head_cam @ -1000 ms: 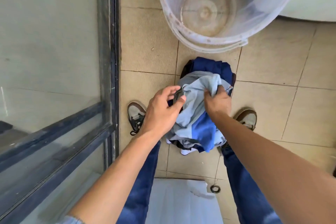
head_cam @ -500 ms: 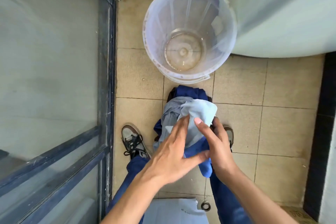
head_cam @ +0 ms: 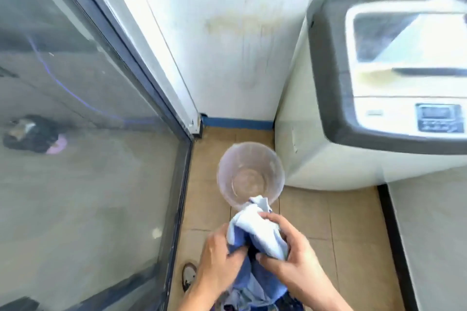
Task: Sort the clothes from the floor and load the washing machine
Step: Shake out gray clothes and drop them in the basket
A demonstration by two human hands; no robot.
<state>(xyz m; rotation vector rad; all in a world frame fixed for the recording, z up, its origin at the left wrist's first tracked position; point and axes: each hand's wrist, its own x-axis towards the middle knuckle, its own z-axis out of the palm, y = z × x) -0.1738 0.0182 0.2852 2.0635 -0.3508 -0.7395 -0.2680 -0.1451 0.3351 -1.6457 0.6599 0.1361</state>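
Observation:
A bundle of blue and pale blue clothes is held up in front of me, low in the view. My left hand grips its left side and my right hand grips its right side, fingers curled into the fabric. The top-loading washing machine stands at the right with its lid down. More of the cloth hangs below my hands, out of the frame.
A clear plastic bucket stands on the tiled floor just beyond the bundle, beside the machine. A glass door with a dark frame runs along the left. A white wall is behind. My left shoe shows below.
I have stood up and lifted the bundle off the floor with both hands. The view has risen, so the washing machine's top and the wall are now in sight.

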